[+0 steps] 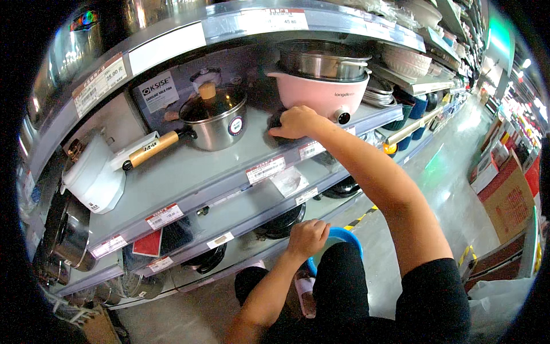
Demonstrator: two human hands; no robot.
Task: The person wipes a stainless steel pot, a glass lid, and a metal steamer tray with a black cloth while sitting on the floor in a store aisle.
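My right hand (296, 122) reaches onto the shelf board (172, 172), fingers curled over a dark thing (277, 120), perhaps a cloth, mostly hidden beneath it. Right behind that hand stands a pink electric pot (322, 92) with a black knob and a steel steamer tier (318, 64) on top. To its left is a steel milk pan (219, 124) with a glass lid and a wooden handle (152, 148). Low in front of me, my left hand (307, 236) is curled into a fist with nothing visible in it. Just beyond it shows the rim of a blue bucket (348, 234), partly covered by my knee.
A white lidded pot (94, 176) stands at the shelf's left end, before a boxed pan (159, 94). Price tags (266, 170) line the shelf edge. Black pans (283, 221) lie on lower boards. An aisle floor (442, 172) and cartons (511, 198) are at right.
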